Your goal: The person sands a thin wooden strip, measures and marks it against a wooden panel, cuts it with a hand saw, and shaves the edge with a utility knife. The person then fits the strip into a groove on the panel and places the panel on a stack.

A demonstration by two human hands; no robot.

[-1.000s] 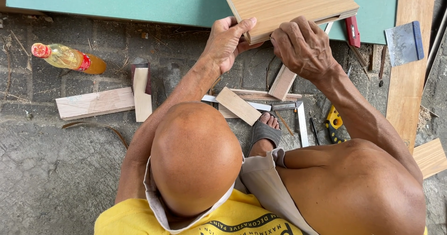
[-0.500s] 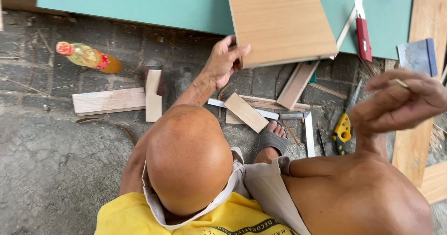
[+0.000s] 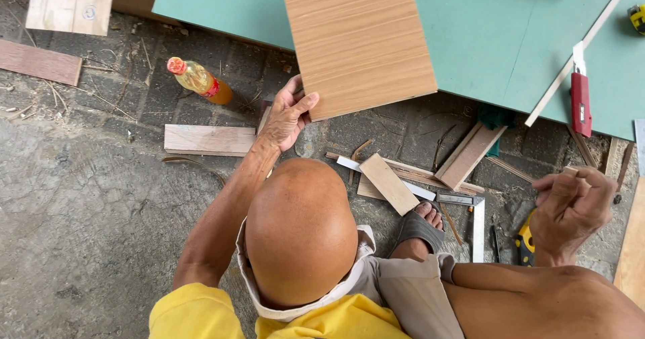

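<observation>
My left hand [image 3: 289,114] grips the near left corner of a flat wood-grain panel [image 3: 356,43], thumb on top. The panel lies partly on a large green board [image 3: 504,36] and overhangs its near edge. My right hand [image 3: 571,208] is off the panel at the right, above my knee, fingers curled and pinched on a small thin pale piece whose tip shows at the knuckles. A red utility knife [image 3: 581,100] and a long thin wooden strip [image 3: 578,50] lie on the green board beyond that hand.
On the paved ground lie a plastic bottle of yellow liquid [image 3: 201,80], a wood block [image 3: 208,139], several offcuts [image 3: 388,183], a metal try square [image 3: 477,225] and a yellow tool [image 3: 525,241]. My sandalled foot [image 3: 420,228] rests among them. Planks sit at top left [image 3: 70,3].
My right hand has let go of the panel and drawn back to the right and toward me. My left hand stays on the panel's corner.
</observation>
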